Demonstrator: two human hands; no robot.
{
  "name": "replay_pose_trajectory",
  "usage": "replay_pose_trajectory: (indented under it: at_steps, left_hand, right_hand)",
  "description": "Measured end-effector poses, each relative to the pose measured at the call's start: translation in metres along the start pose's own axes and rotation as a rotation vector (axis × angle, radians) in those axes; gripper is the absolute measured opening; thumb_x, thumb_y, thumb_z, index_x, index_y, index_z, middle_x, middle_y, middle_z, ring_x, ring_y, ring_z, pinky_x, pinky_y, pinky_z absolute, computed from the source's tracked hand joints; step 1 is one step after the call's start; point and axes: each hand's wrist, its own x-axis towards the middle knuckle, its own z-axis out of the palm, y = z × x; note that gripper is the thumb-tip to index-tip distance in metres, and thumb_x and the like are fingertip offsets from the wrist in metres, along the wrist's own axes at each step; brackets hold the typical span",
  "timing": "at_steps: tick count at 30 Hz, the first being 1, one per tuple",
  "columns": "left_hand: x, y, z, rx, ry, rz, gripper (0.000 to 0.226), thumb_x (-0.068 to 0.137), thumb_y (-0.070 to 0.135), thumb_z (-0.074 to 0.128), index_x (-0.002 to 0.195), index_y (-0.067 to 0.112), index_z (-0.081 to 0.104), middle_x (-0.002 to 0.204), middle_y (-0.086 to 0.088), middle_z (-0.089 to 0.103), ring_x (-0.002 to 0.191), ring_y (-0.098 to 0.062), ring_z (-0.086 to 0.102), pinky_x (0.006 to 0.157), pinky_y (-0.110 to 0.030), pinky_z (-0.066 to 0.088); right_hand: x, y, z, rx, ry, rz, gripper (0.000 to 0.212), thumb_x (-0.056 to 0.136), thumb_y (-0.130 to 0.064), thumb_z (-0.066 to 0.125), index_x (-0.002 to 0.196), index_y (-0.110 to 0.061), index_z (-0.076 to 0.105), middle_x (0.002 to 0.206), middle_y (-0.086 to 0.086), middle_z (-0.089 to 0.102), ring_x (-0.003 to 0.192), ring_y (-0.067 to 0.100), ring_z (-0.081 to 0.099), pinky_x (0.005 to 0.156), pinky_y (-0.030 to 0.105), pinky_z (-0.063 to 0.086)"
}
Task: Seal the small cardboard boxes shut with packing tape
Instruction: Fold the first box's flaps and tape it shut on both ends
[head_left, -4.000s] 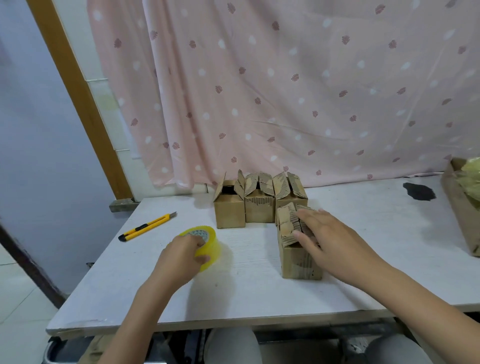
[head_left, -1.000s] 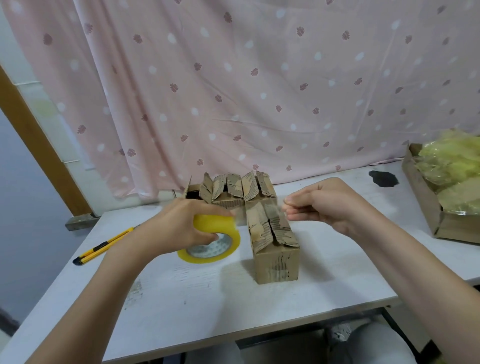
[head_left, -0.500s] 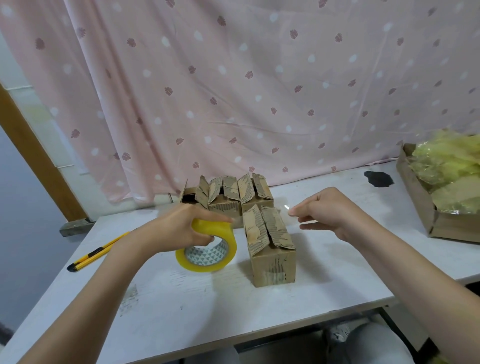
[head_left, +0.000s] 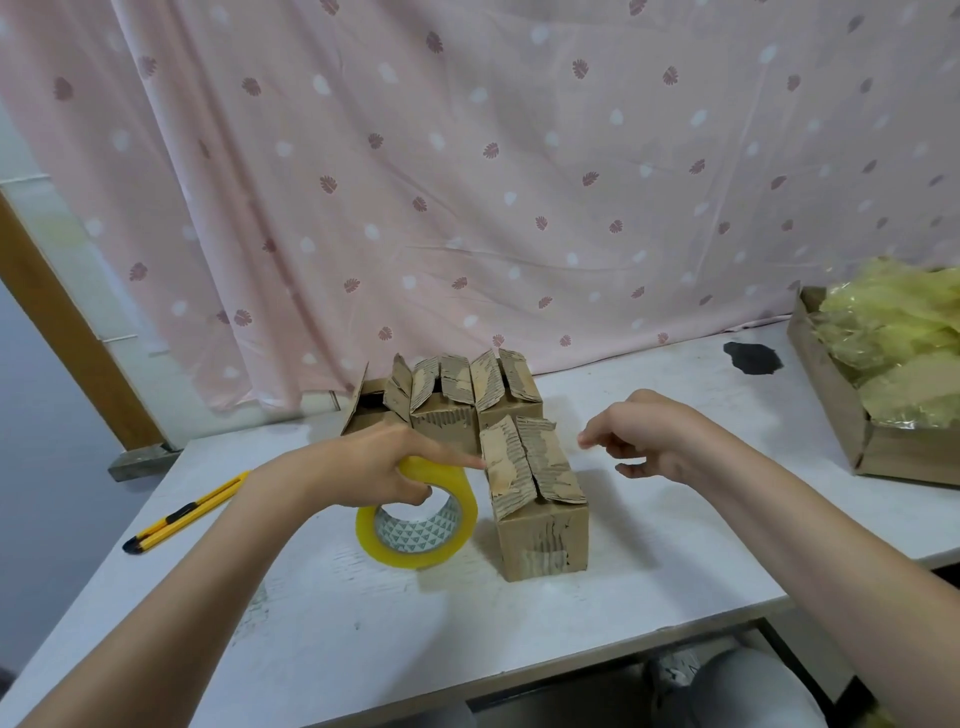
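Worktop: white, scuffed. Entries run from its left edge to its right.

Knife: yellow and black, lying flat near the left edge, well apart from the rest.

Left hand: grasps the tape from above, fingers curled over the top of the yellow roll, forefinger stretched out toward the near box. The roll stands on edge on the worktop, its patterned core facing the camera, just left of that box.

Back boxes: three in a row toward the back edge, close against one another, flaps up.

Near box: stands alone about mid-worktop, in front of the row, its two top flaps raised and leaning, not closed down. No tape strip shows on it (a clear strip would be hard to make out).

Right hand: hovers to the right of the near box, apart from it, fingers loosely bent with thumb and forefinger tips close together. Cannot tell whether a tape end is pinched between them.

Stain: dark patch near the back edge, right side.

Tray: cardboard, at the right edge, holding crumpled yellow film.
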Motion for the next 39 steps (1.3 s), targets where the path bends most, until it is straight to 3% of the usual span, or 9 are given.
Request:
replay_pose_trajectory:
  at_steps: [3,4,5,9,16,22,28,35,39]
  left_hand:
    - [0.001,0.005,0.003,-0.011,-0.041,0.009,0.067,0.093,0.009,0.061,0.128,0.065,0.051,0.078,0.015,0.059,0.06,-0.017,0.034,0.055,-0.022,0.034]
    - [0.001,0.005,0.004,-0.007,-0.051,0.015,0.067,0.093,0.008,0.061,0.128,0.064,0.052,0.102,0.04,0.034,0.06,-0.016,0.034,0.055,-0.022,0.034]
    - [0.002,0.004,0.006,-0.004,-0.05,0.014,0.067,0.092,0.009,0.062,0.126,0.067,0.053,0.058,0.021,0.034,0.059,-0.014,0.034,0.055,-0.022,0.034]
    - [0.006,-0.003,0.01,-0.02,-0.028,-0.001,0.068,0.09,0.012,0.064,0.12,0.072,0.052,0.074,-0.008,0.052,0.057,-0.01,0.035,0.055,-0.023,0.035]
    - [0.007,-0.007,0.018,-0.048,-0.025,-0.013,0.067,0.09,0.015,0.063,0.117,0.075,0.051,0.08,-0.01,0.057,0.061,-0.013,0.04,0.059,-0.028,0.039]
    - [0.006,-0.004,0.022,-0.047,-0.002,-0.022,0.064,0.092,0.016,0.065,0.11,0.075,0.053,0.073,0.023,0.058,0.061,-0.009,0.041,0.058,-0.024,0.037]
    - [0.008,-0.007,0.026,-0.07,0.016,-0.033,0.061,0.091,0.017,0.067,0.116,0.071,0.056,0.079,0.009,0.059,0.061,-0.009,0.042,0.059,-0.022,0.039]
    - [0.004,-0.006,0.029,-0.045,0.024,-0.039,0.063,0.092,0.02,0.066,0.112,0.077,0.051,0.092,-0.003,0.064,0.068,-0.023,0.051,0.062,-0.033,0.045]
    - [0.0,-0.002,0.029,-0.019,0.025,-0.028,0.066,0.091,0.02,0.066,0.117,0.078,0.047,0.088,0.011,0.063,0.077,-0.024,0.056,0.072,-0.042,0.05]
  right_hand:
    - [0.002,0.007,0.0,-0.019,-0.006,0.012,0.012,0.077,-0.004,0.072,0.08,-0.01,0.062,0.059,-0.001,0.053,0.058,0.015,0.047,0.062,0.029,0.047]
    - [0.003,0.01,0.0,-0.023,-0.007,0.014,0.012,0.077,-0.004,0.072,0.081,-0.009,0.062,0.06,-0.001,0.053,0.059,0.015,0.047,0.062,0.029,0.047]
    - [0.003,0.012,0.001,-0.027,-0.008,0.016,0.012,0.077,-0.005,0.073,0.082,-0.009,0.062,0.06,-0.001,0.054,0.06,0.016,0.048,0.062,0.03,0.047]
    - [0.005,0.018,0.003,-0.019,-0.005,0.024,0.012,0.077,-0.006,0.073,0.085,-0.008,0.064,0.066,0.001,0.056,0.065,0.017,0.05,0.063,0.03,0.047]
    - [0.002,0.028,0.009,0.001,-0.008,0.038,0.02,0.079,-0.011,0.076,0.096,-0.003,0.069,0.077,0.003,0.059,0.07,0.017,0.052,0.062,0.031,0.046]
    - [0.001,0.036,0.022,0.007,-0.015,0.037,0.016,0.083,-0.021,0.076,0.088,-0.006,0.072,0.086,0.004,0.058,0.072,0.017,0.054,0.061,0.031,0.049]
    - [0.002,0.05,0.031,-0.09,0.026,0.003,0.03,0.084,-0.031,0.071,0.078,-0.006,0.056,0.08,0.008,0.05,0.068,0.021,0.052,0.056,0.028,0.042]
    - [-0.019,0.054,0.043,-0.252,0.458,-0.592,0.017,0.096,-0.02,0.055,0.103,-0.021,0.071,0.101,-0.006,0.071,0.091,0.006,0.063,0.073,0.007,0.043]
    - [-0.046,0.049,0.057,-0.782,0.186,-0.823,0.058,0.102,-0.052,0.031,0.148,-0.019,0.041,0.153,-0.006,0.039,0.142,0.008,0.032,0.116,0.025,0.023]
